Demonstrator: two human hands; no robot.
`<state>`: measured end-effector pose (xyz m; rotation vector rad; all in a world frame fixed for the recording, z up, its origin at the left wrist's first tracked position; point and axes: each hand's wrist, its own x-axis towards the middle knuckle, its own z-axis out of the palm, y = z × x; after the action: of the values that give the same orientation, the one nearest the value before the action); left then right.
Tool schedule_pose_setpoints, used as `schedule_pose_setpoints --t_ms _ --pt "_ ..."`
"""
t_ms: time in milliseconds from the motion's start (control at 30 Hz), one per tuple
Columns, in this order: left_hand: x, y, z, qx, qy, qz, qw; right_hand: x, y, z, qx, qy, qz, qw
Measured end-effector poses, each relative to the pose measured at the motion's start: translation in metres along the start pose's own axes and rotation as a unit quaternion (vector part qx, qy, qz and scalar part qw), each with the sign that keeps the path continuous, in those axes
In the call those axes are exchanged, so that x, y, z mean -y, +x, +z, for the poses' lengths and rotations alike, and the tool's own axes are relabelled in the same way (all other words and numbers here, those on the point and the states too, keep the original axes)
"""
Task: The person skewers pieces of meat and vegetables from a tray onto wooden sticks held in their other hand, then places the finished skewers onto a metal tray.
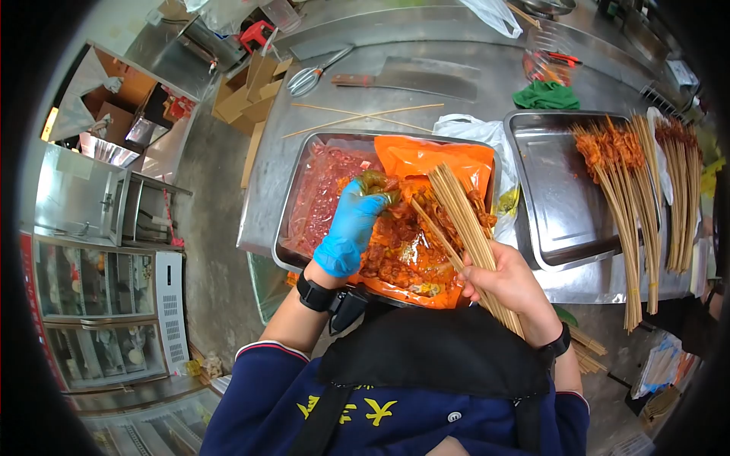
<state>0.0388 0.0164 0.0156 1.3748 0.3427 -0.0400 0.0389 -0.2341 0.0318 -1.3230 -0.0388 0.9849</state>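
My left hand (pixel 353 224), in a blue glove smeared with sauce, is closed over the red marinated meat (pixel 391 258), with fingertips on a piece. Bare and closed, my right hand (pixel 502 281) holds a thick bundle of wooden skewers (pixel 468 220). One skewer from it slants apart toward the meat. Beneath both hands is a metal tray (pixel 285 254) that holds the sauced meat on orange plastic, an orange packet (pixel 441 158) at the back and a clear bag of pinkish meat (pixel 323 197) at the left.
A second metal tray (pixel 544 190) at the right bears skewers with red meat (pixel 612 152). Behind the near tray lie a cleaver (pixel 418 78), scissors (pixel 308 80) and two crossed skewers (pixel 365 115). A green cloth (pixel 546 95) lies at the back right, cardboard boxes (pixel 247 95) at the left.
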Motion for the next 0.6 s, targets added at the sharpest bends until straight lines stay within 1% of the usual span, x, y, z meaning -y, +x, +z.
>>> schedule_pose_setpoints --t_ms 133,200,233,300,333,400,433,500,533,600 --pt "0.008 0.000 0.003 -0.010 0.039 0.023 0.999 0.000 0.001 0.000 0.014 0.006 0.000 1.000" --pt "-0.001 -0.008 0.007 0.030 0.008 -0.019 0.999 0.000 0.001 0.000 0.013 0.007 0.000 1.000" --pt "0.002 -0.009 0.007 0.030 0.008 -0.019 0.999 0.001 0.001 0.000 0.013 0.007 0.001 1.000" --pt "0.008 -0.010 0.008 0.043 -0.103 -0.041 0.993 -0.001 0.001 -0.001 0.013 0.005 0.001 1.000" --pt "0.008 -0.013 0.010 0.043 -0.103 -0.041 0.993 -0.001 0.001 -0.001 0.012 0.004 0.001 1.000" --pt "0.005 -0.018 0.015 0.047 -0.239 -0.031 0.969 -0.001 0.001 0.000 0.009 -0.006 0.000 1.000" --pt "0.002 -0.018 0.018 0.048 -0.239 -0.031 0.969 -0.001 0.002 0.001 0.007 -0.016 -0.001 1.000" --pt "-0.004 -0.018 0.024 0.086 -0.097 -0.017 0.991 -0.001 0.002 0.002 0.008 -0.016 -0.004 1.000" --pt "-0.001 -0.017 0.025 0.085 -0.097 -0.017 0.991 -0.001 0.002 0.002 0.010 -0.017 -0.006 1.000" --pt "0.011 -0.011 0.025 0.074 -0.065 0.023 0.995 -0.001 0.001 0.003 0.006 -0.016 -0.006 1.000"
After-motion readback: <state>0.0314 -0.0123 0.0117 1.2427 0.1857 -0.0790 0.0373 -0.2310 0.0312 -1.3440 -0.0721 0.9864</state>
